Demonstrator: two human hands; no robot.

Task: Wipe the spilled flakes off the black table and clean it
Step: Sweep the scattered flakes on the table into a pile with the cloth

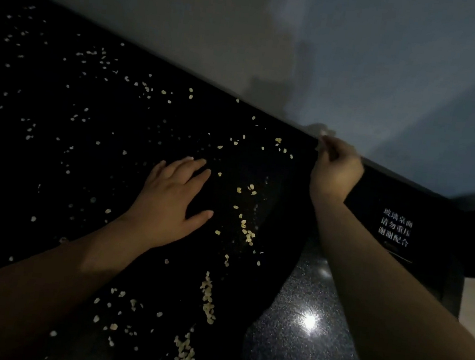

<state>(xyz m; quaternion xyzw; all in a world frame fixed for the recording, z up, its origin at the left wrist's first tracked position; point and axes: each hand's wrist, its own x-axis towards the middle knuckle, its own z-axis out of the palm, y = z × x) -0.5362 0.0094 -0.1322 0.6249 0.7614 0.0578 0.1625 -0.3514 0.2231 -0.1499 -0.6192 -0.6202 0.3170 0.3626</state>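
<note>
Nearest, thick trails of pale flakes (206, 298) are seen on the black worktop (22, 171), with speckled floor (298, 355) just past its edge. Further in, the left hand (168, 201) is laid flat, fingers straight, nothing held, loose flakes scattered all round it. At the far edge by the wall (189, 24), the right hand (336, 171) is curled up; whether anything's pinched can't be told tbh.

Black glossy table (53, 163), slanting across the view against a pale wall (190, 18). Strewn with pale flakes (209, 299): thin and scattered to the left, gathered in denser streaks toward the near right edge. Left hand (168, 201) laid flat among them. White printed characters (395, 227) at the far right end
</note>
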